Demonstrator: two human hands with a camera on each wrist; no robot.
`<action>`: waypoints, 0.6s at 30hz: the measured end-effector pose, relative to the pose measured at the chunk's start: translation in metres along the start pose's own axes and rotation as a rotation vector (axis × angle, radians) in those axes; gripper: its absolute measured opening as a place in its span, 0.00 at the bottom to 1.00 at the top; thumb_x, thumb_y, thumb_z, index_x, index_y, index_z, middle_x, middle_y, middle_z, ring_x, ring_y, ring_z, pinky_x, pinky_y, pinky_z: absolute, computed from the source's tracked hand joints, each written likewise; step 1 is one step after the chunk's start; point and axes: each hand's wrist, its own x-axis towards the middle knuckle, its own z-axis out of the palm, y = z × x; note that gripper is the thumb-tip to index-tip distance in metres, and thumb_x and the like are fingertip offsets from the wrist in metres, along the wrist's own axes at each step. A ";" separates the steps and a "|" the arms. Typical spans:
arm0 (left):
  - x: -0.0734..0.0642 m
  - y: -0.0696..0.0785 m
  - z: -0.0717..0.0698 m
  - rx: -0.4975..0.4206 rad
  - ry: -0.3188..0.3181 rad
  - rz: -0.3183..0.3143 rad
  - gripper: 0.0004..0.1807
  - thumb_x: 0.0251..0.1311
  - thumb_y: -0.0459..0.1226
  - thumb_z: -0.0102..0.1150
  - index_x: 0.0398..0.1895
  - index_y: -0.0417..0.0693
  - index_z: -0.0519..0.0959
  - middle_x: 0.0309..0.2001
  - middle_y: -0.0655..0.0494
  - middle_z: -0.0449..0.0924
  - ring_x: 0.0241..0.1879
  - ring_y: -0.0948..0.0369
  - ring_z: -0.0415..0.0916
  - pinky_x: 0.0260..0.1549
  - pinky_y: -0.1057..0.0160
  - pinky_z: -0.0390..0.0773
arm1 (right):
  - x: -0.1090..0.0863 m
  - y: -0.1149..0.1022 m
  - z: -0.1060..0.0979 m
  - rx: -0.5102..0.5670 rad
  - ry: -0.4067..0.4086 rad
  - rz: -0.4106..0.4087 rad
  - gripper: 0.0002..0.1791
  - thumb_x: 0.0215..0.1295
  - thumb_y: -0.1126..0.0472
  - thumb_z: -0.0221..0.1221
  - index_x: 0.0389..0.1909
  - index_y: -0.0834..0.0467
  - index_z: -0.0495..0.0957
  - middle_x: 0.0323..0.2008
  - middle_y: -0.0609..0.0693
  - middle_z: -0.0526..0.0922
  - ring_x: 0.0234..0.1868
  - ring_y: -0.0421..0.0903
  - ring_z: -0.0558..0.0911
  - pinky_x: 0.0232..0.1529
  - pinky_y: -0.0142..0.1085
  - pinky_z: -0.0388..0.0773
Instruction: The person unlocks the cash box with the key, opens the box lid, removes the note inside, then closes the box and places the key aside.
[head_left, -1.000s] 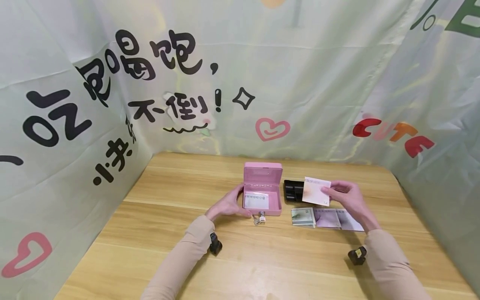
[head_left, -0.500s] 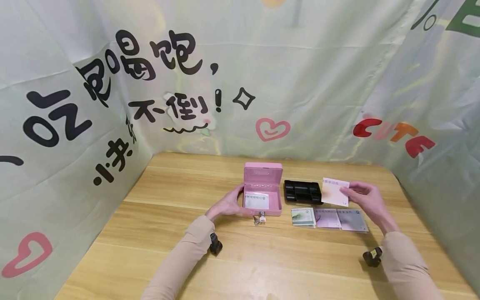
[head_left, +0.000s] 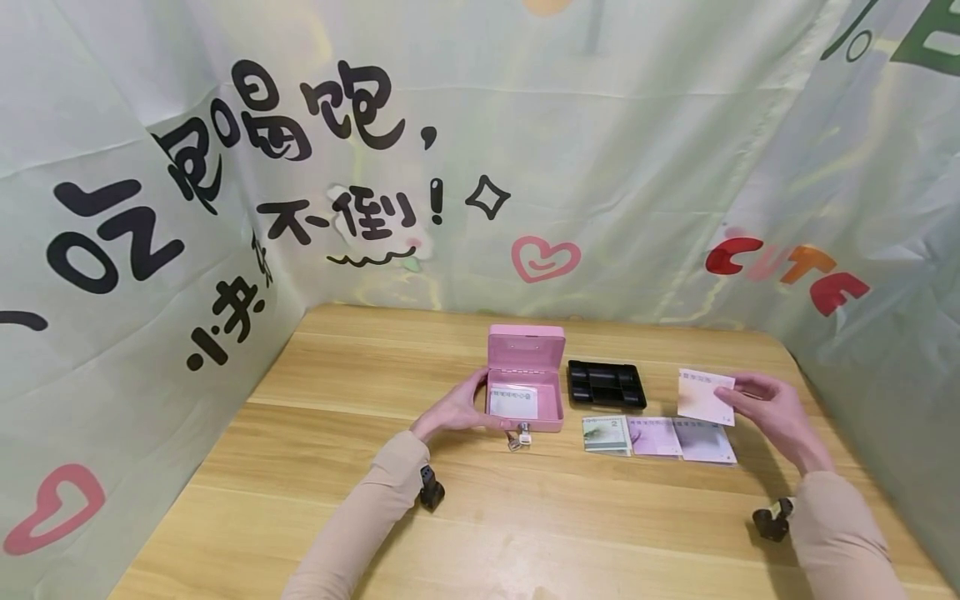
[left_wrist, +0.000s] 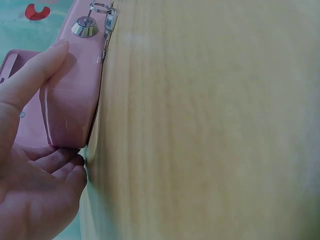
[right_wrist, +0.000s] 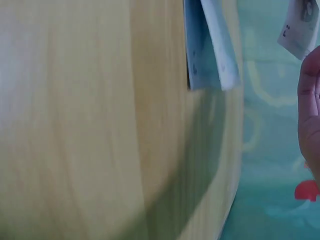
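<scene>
A pink cash box [head_left: 551, 406] stands with its lid raised, and a pale banknote [head_left: 513, 402] lies inside. My left hand [head_left: 457, 406] grips the box's left front corner. In the left wrist view the thumb [left_wrist: 47, 62] lies on its front and the fingers curl against its side. Keys hang from the lock [left_wrist: 85, 27]. My right hand [head_left: 772, 412] pinches a pinkish-white banknote [head_left: 703, 395], raised above the table. Below it lie a green folded banknote [head_left: 606, 435], a purple one [head_left: 655, 437] and a bluish-purple one [head_left: 705, 442] in a row.
A black compartment tray [head_left: 606, 385] sits right of the box, behind the row of banknotes. The wooden table [head_left: 525, 525] backs onto printed fabric walls [head_left: 630, 183]. A dark camera is worn on each wrist.
My right hand has moved right with the pinched banknote, from in front of the black tray to above the right end of the row. My left hand stays on the cash box.
</scene>
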 end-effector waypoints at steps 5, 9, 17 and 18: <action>0.001 -0.001 0.000 -0.015 -0.003 0.035 0.61 0.46 0.42 0.80 0.80 0.45 0.51 0.78 0.43 0.57 0.78 0.45 0.55 0.77 0.39 0.57 | -0.001 0.003 -0.013 -0.145 0.009 0.027 0.18 0.69 0.67 0.60 0.41 0.36 0.83 0.33 0.31 0.86 0.35 0.27 0.82 0.36 0.20 0.82; 0.000 0.000 0.000 -0.013 0.002 0.030 0.61 0.45 0.43 0.80 0.80 0.46 0.51 0.78 0.43 0.57 0.78 0.46 0.55 0.77 0.39 0.56 | -0.003 0.004 -0.022 -0.297 0.033 0.055 0.17 0.70 0.63 0.61 0.42 0.32 0.80 0.32 0.27 0.83 0.35 0.25 0.79 0.36 0.20 0.80; -0.001 0.002 -0.001 -0.008 0.000 0.010 0.62 0.44 0.43 0.80 0.80 0.46 0.50 0.79 0.43 0.55 0.78 0.45 0.54 0.76 0.37 0.56 | -0.006 0.002 -0.037 -0.406 0.040 0.074 0.13 0.69 0.59 0.62 0.45 0.35 0.82 0.33 0.26 0.81 0.35 0.25 0.78 0.35 0.21 0.80; -0.001 0.002 -0.001 -0.009 -0.002 0.011 0.62 0.44 0.43 0.80 0.80 0.46 0.50 0.79 0.43 0.55 0.78 0.45 0.54 0.76 0.37 0.56 | -0.006 0.001 -0.040 -0.414 0.037 0.075 0.13 0.69 0.59 0.62 0.45 0.35 0.82 0.34 0.25 0.81 0.35 0.25 0.78 0.35 0.21 0.80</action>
